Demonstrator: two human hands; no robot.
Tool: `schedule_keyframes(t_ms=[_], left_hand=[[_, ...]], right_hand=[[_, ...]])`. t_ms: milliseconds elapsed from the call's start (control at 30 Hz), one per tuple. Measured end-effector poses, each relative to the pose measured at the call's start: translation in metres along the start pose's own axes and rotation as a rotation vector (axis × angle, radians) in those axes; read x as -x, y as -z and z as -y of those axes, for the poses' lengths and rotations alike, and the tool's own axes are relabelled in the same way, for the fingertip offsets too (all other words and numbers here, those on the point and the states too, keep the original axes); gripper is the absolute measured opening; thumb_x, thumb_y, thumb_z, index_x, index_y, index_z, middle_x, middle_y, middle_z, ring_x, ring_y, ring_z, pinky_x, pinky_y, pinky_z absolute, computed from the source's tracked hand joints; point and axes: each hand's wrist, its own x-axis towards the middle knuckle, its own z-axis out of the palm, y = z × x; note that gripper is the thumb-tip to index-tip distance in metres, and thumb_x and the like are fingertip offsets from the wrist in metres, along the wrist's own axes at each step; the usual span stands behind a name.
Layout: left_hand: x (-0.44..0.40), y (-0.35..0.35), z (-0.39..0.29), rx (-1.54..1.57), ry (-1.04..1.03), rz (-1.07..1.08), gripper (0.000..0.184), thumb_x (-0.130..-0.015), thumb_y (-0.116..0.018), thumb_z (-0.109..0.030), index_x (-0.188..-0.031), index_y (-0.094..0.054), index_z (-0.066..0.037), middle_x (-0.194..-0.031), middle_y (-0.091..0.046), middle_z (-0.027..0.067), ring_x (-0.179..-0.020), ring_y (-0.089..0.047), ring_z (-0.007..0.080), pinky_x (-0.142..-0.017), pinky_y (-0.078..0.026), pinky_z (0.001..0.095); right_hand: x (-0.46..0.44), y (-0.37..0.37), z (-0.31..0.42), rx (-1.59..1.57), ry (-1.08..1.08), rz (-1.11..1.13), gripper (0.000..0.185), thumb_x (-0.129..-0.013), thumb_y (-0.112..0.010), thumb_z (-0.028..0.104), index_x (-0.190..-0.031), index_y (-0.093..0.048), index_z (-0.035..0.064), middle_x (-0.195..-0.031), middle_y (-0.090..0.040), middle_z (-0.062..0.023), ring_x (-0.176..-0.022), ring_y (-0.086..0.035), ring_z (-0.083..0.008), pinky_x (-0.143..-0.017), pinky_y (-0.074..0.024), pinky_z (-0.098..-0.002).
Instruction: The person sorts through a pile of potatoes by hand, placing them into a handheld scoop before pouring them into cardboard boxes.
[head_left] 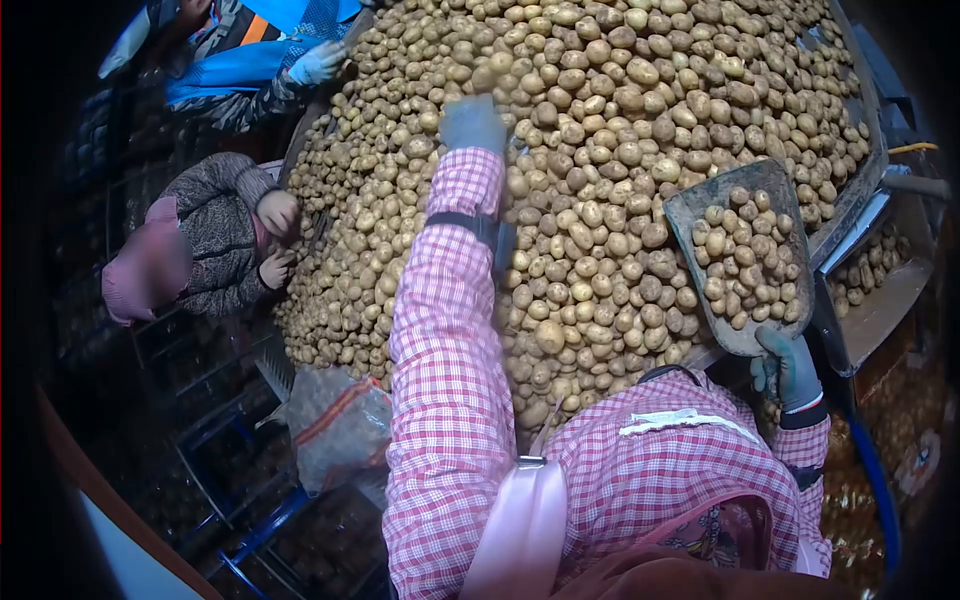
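My left hand (473,125), in a grey-blue glove and smeared by motion, is stretched out over the upper middle of a large heap of potatoes (590,240). Its fingers are blurred, so what they hold, if anything, cannot be made out. At the right, my right hand (788,370), in a grey-green glove, is wrapped round the near end of a wide, worn scoop (740,341). The scoop lies tilted at the heap's right edge and carries a load of small potatoes (748,255).
A co-worker in a pink cap (130,270) has both hands at the heap's left edge. Another person's gloved hand (318,63) is at the upper left. A filled mesh bag (340,425) stands lower left, and a chute (885,310) with potatoes is at the right.
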Motion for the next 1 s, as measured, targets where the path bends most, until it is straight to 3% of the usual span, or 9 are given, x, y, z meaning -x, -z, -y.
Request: schedule_keyframes(t_ms=[267, 433, 467, 533, 600, 767, 867, 933, 1000], left_hand=[[-0.028, -0.021, 0.012, 0.074, -0.086, -0.042, 0.034, -0.092, -0.063, -0.031, -0.122, -0.072, -0.017, -0.126, -0.071, 0.0131, -0.119, -0.066, 0.0335, -0.100, -0.053, 0.0465], [-0.012, -0.015, 0.023, 0.565, -0.021, -0.092, 0.038, -0.083, -0.068, -0.030, -0.115, -0.075, -0.012, -0.119, -0.074, 0.0182, -0.114, -0.069, 0.0384, -0.097, -0.054, 0.0463], [0.008, -0.004, 0.017, 0.661, -0.023, -0.222, 0.038, -0.081, -0.075, -0.030, -0.112, -0.075, -0.008, -0.112, -0.076, 0.0177, -0.105, -0.072, 0.0357, -0.091, -0.056, 0.0447], [0.042, 0.007, 0.005, 1.177, -0.110, -0.246, 0.025, -0.084, -0.076, -0.017, -0.104, -0.074, -0.003, -0.097, -0.075, 0.0091, -0.083, -0.068, 0.0163, -0.077, -0.055, 0.0311], [0.102, 0.045, -0.020, 1.470, -0.235, -0.128, 0.016, -0.089, -0.074, -0.012, -0.102, -0.074, -0.002, -0.094, -0.073, 0.0039, -0.081, -0.063, 0.0091, -0.072, -0.051, 0.0247], [0.210, 0.097, -0.080, 1.589, -0.423, 0.016, 0.017, -0.098, -0.073, -0.016, -0.109, -0.076, -0.003, -0.090, -0.071, -0.0015, -0.077, -0.060, 0.0046, -0.068, -0.047, 0.0185], [0.249, 0.102, -0.116, 1.517, -0.657, 0.146, 0.027, -0.099, -0.073, -0.019, -0.120, -0.072, -0.001, -0.103, -0.071, 0.0012, -0.089, -0.065, 0.0084, -0.077, -0.052, 0.0224], [0.265, 0.109, -0.133, 1.328, -0.877, 0.022, 0.033, -0.099, -0.074, -0.020, -0.126, -0.070, 0.000, -0.113, -0.070, 0.0047, -0.094, -0.066, 0.0110, -0.082, -0.055, 0.0253], [0.286, 0.113, -0.124, 1.184, -0.801, -0.013, 0.032, -0.099, -0.074, -0.018, -0.126, -0.070, -0.001, -0.116, -0.068, 0.0079, -0.099, -0.068, 0.0133, -0.087, -0.056, 0.0276]], right_hand=[[0.002, -0.005, -0.002, -0.041, 0.034, -0.054, 0.030, -0.094, -0.070, 0.030, -0.101, -0.068, 0.0000, -0.064, -0.066, -0.0081, -0.042, -0.058, -0.0151, -0.037, -0.0436, -0.0239], [0.002, 0.003, -0.006, -0.016, -0.005, -0.016, 0.023, -0.096, -0.068, 0.028, -0.098, -0.064, 0.0046, -0.058, -0.061, -0.0042, -0.040, -0.056, -0.0131, -0.036, -0.0416, -0.0238], [0.003, 0.004, -0.009, -0.027, 0.015, -0.008, 0.023, -0.096, -0.068, 0.027, -0.095, -0.065, 0.0049, -0.058, -0.061, -0.0043, -0.040, -0.056, -0.0130, -0.036, -0.0412, -0.0236], [0.006, 0.004, -0.008, 0.023, -0.036, -0.073, 0.025, -0.097, -0.068, 0.028, -0.091, -0.066, 0.0044, -0.058, -0.062, -0.0046, -0.039, -0.056, -0.0128, -0.036, -0.0409, -0.0233], [0.009, 0.004, -0.014, 0.010, 0.013, -0.081, 0.028, -0.097, -0.068, 0.029, -0.089, -0.069, 0.0022, -0.059, -0.064, -0.0060, -0.040, -0.057, -0.0139, -0.035, -0.0419, -0.0244], [0.022, 0.008, -0.025, -0.009, 0.090, -0.036, 0.030, -0.096, -0.069, 0.028, -0.091, -0.072, -0.0014, -0.061, -0.066, -0.0082, -0.040, -0.059, -0.0156, -0.035, -0.0443, -0.0274], [0.031, 0.009, -0.030, -0.025, 0.107, -0.002, 0.030, -0.097, -0.067, 0.028, -0.094, -0.072, -0.0019, -0.063, -0.066, -0.0084, -0.041, -0.059, -0.0147, -0.037, -0.0454, -0.0271], [0.045, 0.008, -0.033, -0.035, 0.087, 0.001, 0.030, -0.097, -0.067, 0.027, -0.094, -0.072, -0.0021, -0.063, -0.066, -0.0083, -0.042, -0.059, -0.0141, -0.038, -0.0465, -0.0267], [0.052, 0.007, -0.046, -0.061, 0.099, 0.022, 0.030, -0.097, -0.067, 0.028, -0.095, -0.072, -0.0022, -0.063, -0.066, -0.0079, -0.044, -0.059, -0.0143, -0.039, -0.0472, -0.0268]])
